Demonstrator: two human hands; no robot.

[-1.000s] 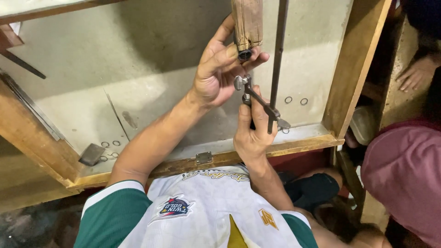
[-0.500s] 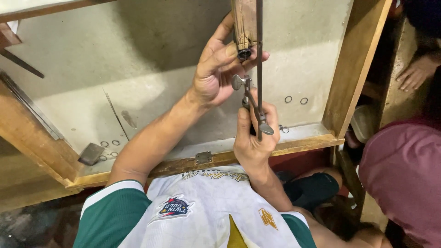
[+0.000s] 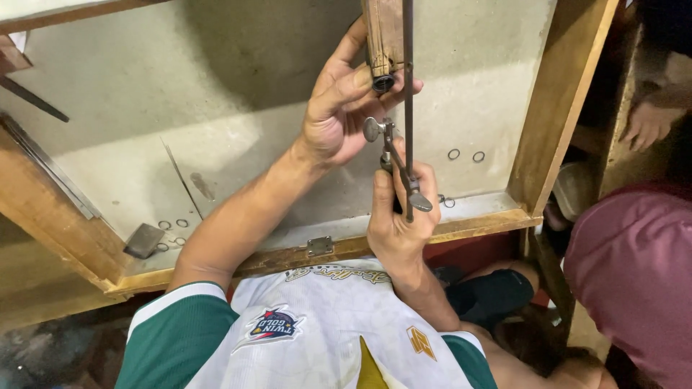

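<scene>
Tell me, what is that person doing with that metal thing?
A person sits at a shallow wooden tray. The left hand pinches a wooden block held upright. The right hand grips a small metal saw frame beside the block. Little metal rings lie on the tray floor.

I see both of my bare arms reaching up and away from my chest, elbows bent. My left hand (image 3: 335, 115) is raised higher, its palm turned toward me, fingers curled inward and thumb stretched up alongside them, the fingertips pinching together. My right hand (image 3: 398, 216) sits just below and slightly to the right, closed in a loose fist with the index finger extended upward and the thumb pressed beside it. The two hands nearly touch.
</scene>
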